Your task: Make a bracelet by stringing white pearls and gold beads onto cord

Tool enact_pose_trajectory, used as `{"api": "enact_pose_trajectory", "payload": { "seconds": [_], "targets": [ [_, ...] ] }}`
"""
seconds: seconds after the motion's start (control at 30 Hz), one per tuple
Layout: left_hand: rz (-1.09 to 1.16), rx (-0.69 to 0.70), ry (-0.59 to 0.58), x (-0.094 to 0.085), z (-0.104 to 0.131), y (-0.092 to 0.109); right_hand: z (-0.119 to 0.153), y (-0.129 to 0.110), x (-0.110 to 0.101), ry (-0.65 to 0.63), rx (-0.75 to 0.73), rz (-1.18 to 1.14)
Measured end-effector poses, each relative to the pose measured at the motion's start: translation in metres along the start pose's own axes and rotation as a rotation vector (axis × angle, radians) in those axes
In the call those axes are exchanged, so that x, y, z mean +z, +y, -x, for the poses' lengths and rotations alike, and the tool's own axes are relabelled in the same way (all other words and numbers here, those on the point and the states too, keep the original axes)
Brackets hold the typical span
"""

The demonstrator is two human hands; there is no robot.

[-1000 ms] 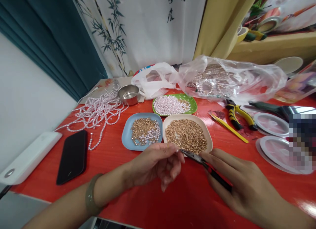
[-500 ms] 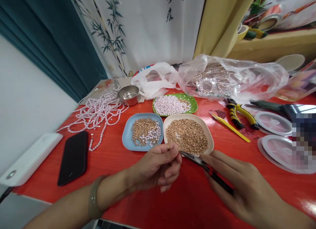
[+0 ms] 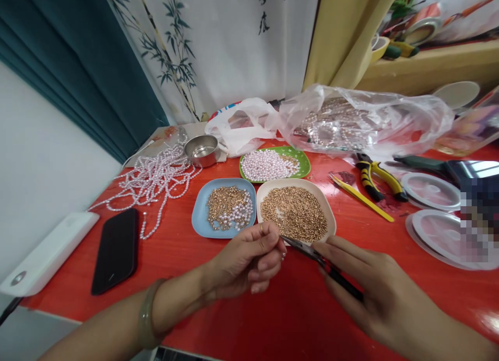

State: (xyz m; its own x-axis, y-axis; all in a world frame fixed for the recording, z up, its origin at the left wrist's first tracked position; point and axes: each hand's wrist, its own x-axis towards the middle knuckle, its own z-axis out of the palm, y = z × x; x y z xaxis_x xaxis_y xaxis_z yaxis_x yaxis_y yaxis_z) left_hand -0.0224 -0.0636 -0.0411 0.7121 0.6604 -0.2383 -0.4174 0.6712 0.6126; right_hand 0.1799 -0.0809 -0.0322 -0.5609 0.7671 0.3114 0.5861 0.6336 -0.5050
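My left hand (image 3: 255,257) pinches something too small to make out between thumb and index finger, just in front of the plates. My right hand (image 3: 362,283) is closed round slim black-handled pliers (image 3: 307,249), whose tips reach the left fingertips. Behind them, a cream plate (image 3: 330,215) holds gold beads (image 3: 292,210). Left of it, a blue plate (image 3: 199,210) carries gold pieces and pale pearly beads (image 3: 239,213). Farther back, pale pink beads (image 3: 267,164) and a few gold ones lie on a green plate (image 3: 305,166).
Bead strands (image 3: 159,174), a metal bowl (image 3: 201,149) and a black phone (image 3: 116,249) are on the left. Yellow tweezers (image 3: 364,199), yellow-black pliers (image 3: 380,179) and clear spools (image 3: 440,236) lie right. Plastic bags (image 3: 362,122) line the back.
Both hands and the slim pliers have shifted slightly left in view. Small pale beads now show beside my left fingers. The grips look the same.
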Motion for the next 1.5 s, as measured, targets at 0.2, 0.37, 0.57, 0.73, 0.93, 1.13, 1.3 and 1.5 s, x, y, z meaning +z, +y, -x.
{"api": "enact_pose_trajectory", "payload": {
  "seconds": [0.2, 0.37, 0.57, 0.73, 0.93, 1.13, 1.3, 1.5],
  "targets": [
    [-0.021, -0.016, -0.006, -0.001, 0.0, 0.002, 0.002, 0.002, 0.0, -0.012, -0.021, 0.051],
    [-0.034, -0.021, 0.0, -0.002, 0.001, 0.002, 0.003, 0.003, 0.001, -0.009, -0.052, 0.101],
    [-0.034, 0.002, 0.009, -0.001, 0.0, 0.002, 0.0, 0.0, -0.001, -0.019, -0.024, 0.05],
    [-0.09, 0.012, 0.141, 0.005, 0.002, 0.005, -0.004, 0.004, -0.007, 0.1, -0.058, 0.067],
    [-0.086, 0.031, 0.273, 0.012, 0.004, 0.005, -0.007, 0.012, -0.007, 0.232, -0.219, 0.414],
    [-0.116, 0.043, 0.356, 0.012, 0.0, 0.002, -0.01, 0.014, -0.007, 0.248, -0.309, 0.567],
    [-0.327, 0.06, 0.392, 0.009, 0.0, 0.002, -0.012, 0.016, -0.019, 0.099, -0.234, 0.301],
    [-0.48, 0.251, 0.41, 0.011, 0.005, 0.01, -0.015, 0.004, -0.027, -0.371, -0.215, 0.112]
  ]
}}
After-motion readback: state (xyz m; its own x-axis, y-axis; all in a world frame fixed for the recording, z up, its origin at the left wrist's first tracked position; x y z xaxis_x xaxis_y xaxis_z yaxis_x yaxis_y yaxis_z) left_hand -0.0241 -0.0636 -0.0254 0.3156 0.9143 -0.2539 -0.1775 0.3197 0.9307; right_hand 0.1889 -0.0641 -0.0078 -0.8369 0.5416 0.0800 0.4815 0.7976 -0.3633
